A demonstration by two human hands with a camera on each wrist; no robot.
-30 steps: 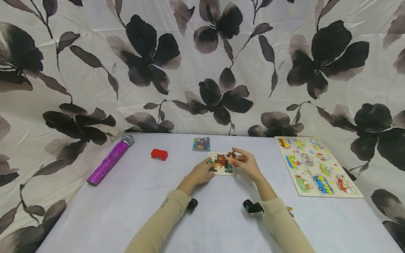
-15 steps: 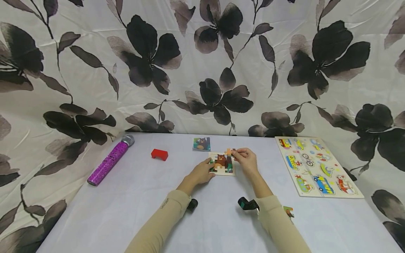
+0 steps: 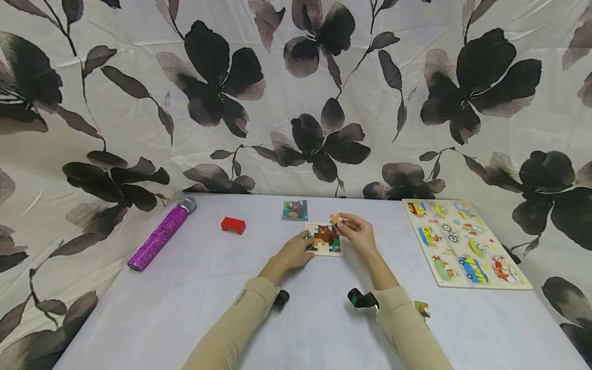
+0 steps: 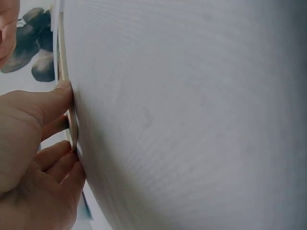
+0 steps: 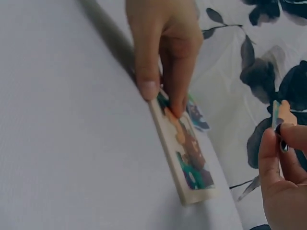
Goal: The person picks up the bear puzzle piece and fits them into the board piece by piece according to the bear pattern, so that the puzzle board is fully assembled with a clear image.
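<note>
In the head view, a small wooden jigsaw board (image 3: 329,254) with a brown bear picture lies at the table's middle. My left hand (image 3: 294,251) holds its left side. In the left wrist view, the thumb and fingertips of this left hand (image 4: 33,148) grip the thin board edge (image 4: 73,127). My right hand (image 3: 361,237) pinches a jigsaw piece (image 3: 335,219) above the board's far right corner. Seen from the right wrist, the piece (image 5: 287,113) is raised between thumb and fingers, showing an orange part. Some pieces sit inside the frame, with bare wood along its near side.
A bear picture card (image 3: 294,210) lies just behind the board. Another jigsaw piece (image 3: 422,309) is beside the right sleeve. A red block (image 3: 233,225) and a purple glitter microphone (image 3: 159,239) are at left, a vehicle puzzle board (image 3: 455,267) at right. Floral cloth hangs behind.
My right hand first moves the piece off the board's right part, then turns it in its fingertips over the far right corner. The left hand keeps its place on the board.
</note>
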